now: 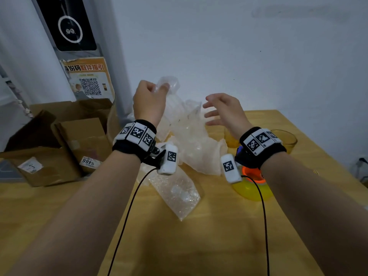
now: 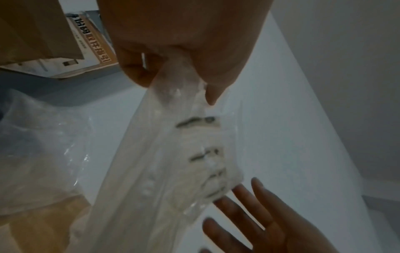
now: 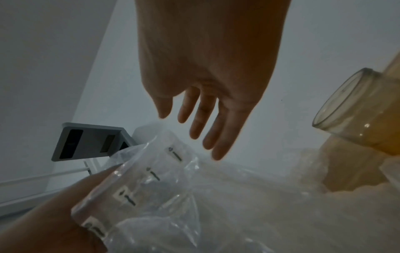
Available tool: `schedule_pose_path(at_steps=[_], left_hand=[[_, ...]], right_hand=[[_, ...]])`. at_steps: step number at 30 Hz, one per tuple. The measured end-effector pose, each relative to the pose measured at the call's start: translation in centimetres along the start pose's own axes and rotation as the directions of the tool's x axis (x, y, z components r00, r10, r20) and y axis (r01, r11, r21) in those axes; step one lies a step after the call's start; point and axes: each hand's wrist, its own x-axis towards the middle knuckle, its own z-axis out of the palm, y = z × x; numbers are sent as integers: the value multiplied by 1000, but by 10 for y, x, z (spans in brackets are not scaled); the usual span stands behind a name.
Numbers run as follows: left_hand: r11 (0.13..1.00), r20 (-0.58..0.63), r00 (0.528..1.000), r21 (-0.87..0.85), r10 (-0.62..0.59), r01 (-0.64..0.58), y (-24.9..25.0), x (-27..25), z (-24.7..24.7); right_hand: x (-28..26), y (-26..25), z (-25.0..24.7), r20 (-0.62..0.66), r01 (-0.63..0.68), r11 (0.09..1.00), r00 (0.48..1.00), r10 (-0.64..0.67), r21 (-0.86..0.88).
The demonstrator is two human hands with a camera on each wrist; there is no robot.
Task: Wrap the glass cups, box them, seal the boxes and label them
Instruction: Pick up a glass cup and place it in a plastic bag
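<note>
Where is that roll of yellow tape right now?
In the head view the yellow tape roll lies on the wooden table, right side, just under the right wrist, nearer than the glass cup.

Clear air-cushion wrap [image 1: 179, 120] with small black marks — amber glass cups [image 1: 286, 140], yellow-orange tape roll [image 1: 252, 186].

On my view, both bare forearms wear black wristbands [image 1: 262, 148] ringed with white tiles printed with black square codes; inboard of each wristband hangs a white coded module [image 1: 168, 159] trailing a thin black cable [image 1: 127, 216].
</note>
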Motion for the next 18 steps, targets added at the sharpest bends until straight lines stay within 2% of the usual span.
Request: schedule_pose_path(at_steps=[3,7,11,15,17,18], left_hand=[[997,-111,992,68,55,-48,4,0,0],[978,-126,982,172,138,-115,0,-3,11],[982,-100,988,160,120,-103,-11,-2,25],[980,-73,990,169,120,-106,-15,-2,33],[977,-79,987,176,137,-121,-14,-2,34],[980,-87,988,164,131,-116,-13,-2,33]], right_hand=[[17,9,-26,-72,-112,933,993,93,-342],[33,34,-53,-102,-259,727,962,253,-636],[40,54,-56,-92,-335,574,907,410,-747],[44,61,-58,-65,-275,508,918,392,-816],[46,60,-61,-89,-266,527,937,337,-807],[48,59,-65,-104,-270,577,947,305,-771]])
